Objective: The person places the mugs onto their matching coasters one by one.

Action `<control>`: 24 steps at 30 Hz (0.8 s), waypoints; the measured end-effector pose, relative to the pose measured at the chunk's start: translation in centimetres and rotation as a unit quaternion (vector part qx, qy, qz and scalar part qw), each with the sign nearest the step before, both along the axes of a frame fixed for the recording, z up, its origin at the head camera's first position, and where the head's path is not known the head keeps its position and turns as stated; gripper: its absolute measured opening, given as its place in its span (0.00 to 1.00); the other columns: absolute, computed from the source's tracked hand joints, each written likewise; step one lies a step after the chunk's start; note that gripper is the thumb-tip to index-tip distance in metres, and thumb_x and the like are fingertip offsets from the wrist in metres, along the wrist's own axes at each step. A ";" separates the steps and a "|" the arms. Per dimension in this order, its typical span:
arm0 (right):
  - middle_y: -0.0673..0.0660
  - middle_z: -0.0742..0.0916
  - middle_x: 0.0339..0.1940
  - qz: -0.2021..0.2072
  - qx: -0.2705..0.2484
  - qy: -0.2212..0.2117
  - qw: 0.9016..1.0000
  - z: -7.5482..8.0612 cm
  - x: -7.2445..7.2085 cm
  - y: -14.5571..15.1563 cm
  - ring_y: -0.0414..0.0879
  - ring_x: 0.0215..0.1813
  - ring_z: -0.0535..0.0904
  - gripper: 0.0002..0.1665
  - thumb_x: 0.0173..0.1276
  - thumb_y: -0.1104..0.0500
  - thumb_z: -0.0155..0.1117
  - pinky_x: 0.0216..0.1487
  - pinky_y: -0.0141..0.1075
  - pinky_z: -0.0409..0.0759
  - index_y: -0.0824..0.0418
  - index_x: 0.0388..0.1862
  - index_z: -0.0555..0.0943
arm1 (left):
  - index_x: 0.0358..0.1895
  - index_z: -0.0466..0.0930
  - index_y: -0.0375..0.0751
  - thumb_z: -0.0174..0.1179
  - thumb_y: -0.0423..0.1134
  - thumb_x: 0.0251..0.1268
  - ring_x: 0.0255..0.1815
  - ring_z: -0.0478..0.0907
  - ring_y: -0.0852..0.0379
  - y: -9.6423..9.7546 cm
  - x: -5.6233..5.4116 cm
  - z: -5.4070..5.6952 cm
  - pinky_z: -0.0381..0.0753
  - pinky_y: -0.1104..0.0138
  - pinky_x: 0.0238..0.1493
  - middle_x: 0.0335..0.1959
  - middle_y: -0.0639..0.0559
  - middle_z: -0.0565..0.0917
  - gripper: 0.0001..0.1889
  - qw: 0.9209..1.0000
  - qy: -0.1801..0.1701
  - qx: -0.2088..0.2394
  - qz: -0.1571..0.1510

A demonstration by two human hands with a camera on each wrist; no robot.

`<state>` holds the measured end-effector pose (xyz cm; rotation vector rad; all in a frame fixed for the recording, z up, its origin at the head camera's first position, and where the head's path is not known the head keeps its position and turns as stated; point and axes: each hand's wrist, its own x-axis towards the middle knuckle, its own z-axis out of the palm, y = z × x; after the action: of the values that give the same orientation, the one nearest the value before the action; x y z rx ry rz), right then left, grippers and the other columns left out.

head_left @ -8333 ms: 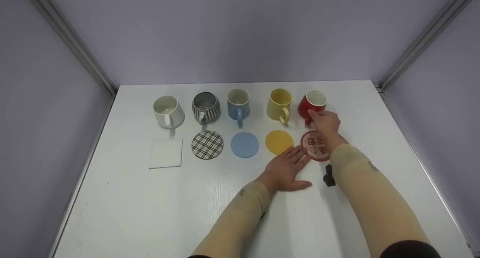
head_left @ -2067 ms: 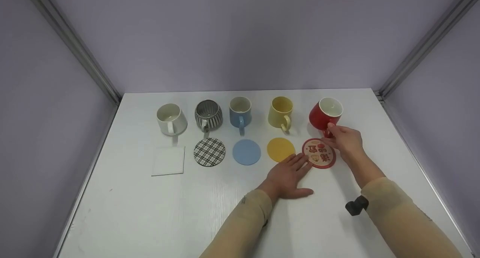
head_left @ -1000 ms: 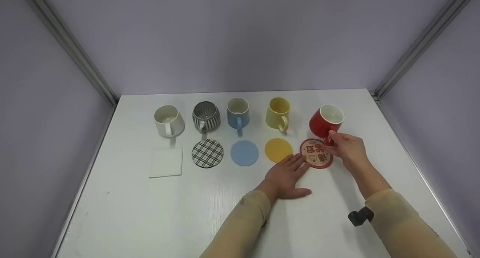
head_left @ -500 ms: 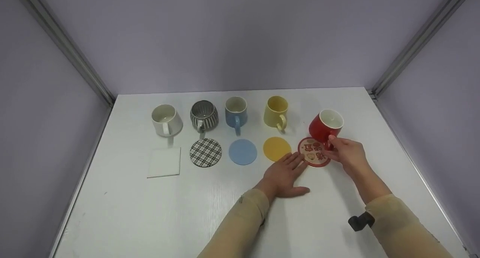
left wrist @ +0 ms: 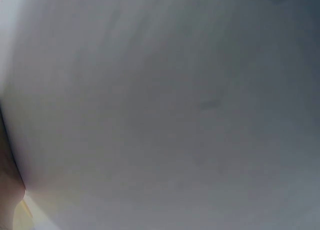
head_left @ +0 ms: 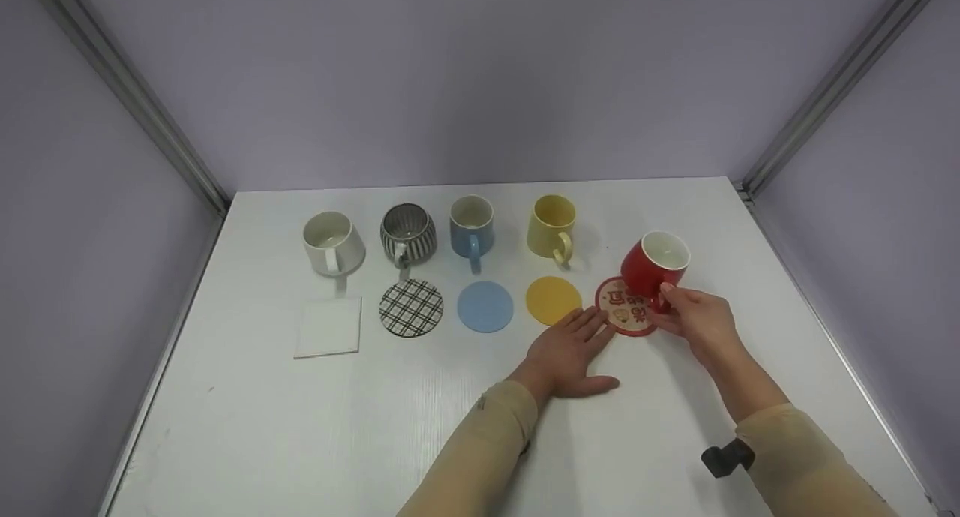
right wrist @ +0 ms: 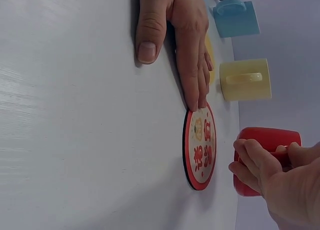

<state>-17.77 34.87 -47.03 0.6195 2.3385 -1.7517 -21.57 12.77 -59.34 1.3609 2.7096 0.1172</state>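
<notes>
My right hand [head_left: 697,320] grips the handle of a red mug [head_left: 646,272] with a white inside. The mug hangs tilted over the far right part of a round red-rimmed coaster [head_left: 619,316] printed with red characters. In the right wrist view a gap shows between the red mug [right wrist: 270,137] and the coaster [right wrist: 192,162]. My left hand [head_left: 568,356] lies flat on the white table, fingers straight, its fingertips on the coaster's left edge. The left wrist view shows mostly blurred tabletop, with a sliver of hand at its lower left.
Along the back stand a white mug [head_left: 330,243], a striped mug [head_left: 409,234], a blue mug [head_left: 463,232] and a yellow mug [head_left: 544,232]. Before them lie a white square coaster [head_left: 328,328], a plaid coaster [head_left: 412,308], a blue coaster [head_left: 485,307] and a yellow coaster [head_left: 553,299].
My right hand has taken the red mug by its handle, lifted it off the back row and brought it nearer, over the red-rimmed coaster. My left hand has stayed in place.
</notes>
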 end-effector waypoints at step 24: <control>0.71 0.77 0.74 0.015 0.012 -0.006 1.000 -1.1 1.4 -0.1 0.53 0.64 0.86 0.43 0.83 0.38 0.56 0.58 0.33 0.83 0.69 0.79 0.69 | 0.89 0.39 0.58 0.30 0.84 0.69 0.88 0.32 0.59 0.0 0.0 -0.1 0.32 0.64 0.83 0.89 0.59 0.39 0.52 1.000 -0.014 0.016 0.004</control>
<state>-16.41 34.80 -48.14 0.5931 2.3507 -1.7051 -21.52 12.72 -59.41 1.3462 2.7014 0.1800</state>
